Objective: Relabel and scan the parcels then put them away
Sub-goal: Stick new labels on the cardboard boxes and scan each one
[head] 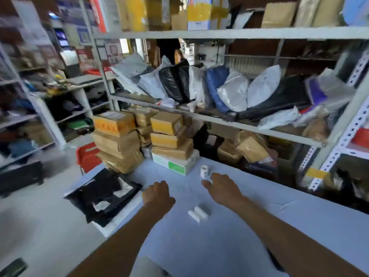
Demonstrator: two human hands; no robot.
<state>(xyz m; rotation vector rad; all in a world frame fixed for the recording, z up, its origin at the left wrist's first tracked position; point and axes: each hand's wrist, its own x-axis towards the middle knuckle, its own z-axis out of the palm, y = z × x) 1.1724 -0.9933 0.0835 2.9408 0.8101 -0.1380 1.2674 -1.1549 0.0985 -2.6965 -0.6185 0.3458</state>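
Parcels (171, 136) sit stacked far left on the counter (199, 246), left grip (158, 193) and right grip (223, 186) both empty and slack, so the right should pinch the upright label roll (204, 171) just beyond it squarely.

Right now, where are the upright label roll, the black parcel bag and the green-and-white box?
upright label roll (204, 171): head view, its printed side.
black parcel bag (99, 186): head view, its middle.
green-and-white box (175, 167): head view, its green front.

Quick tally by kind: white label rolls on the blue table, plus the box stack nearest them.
Upright white label roll: 1
Lying white label rolls: 2
Brown cardboard boxes in that stack: 3
White-and-green cardboard box beneath them: 1
Total: 7
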